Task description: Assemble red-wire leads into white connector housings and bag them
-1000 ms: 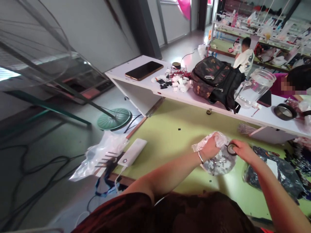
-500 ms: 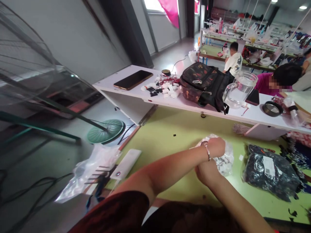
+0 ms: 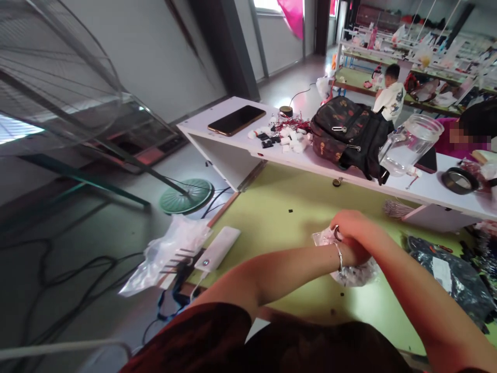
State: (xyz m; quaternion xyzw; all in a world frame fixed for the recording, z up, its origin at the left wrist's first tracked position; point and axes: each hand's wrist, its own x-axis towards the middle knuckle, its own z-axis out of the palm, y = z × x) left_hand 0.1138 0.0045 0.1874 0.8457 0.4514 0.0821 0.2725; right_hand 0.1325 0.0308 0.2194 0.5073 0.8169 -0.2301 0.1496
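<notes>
While two hands meet | right hand (image 3: 355,228) grips one ring (image 3: 337,233) | left hand (image 3: 355,254) clutches one bag (image 3: 357,272)

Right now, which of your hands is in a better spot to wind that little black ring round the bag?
Probably the right hand. It lies on top, with the black ring at its fingers, over the clear bag. The left hand is tucked underneath, mostly hidden, against the bag.
</notes>
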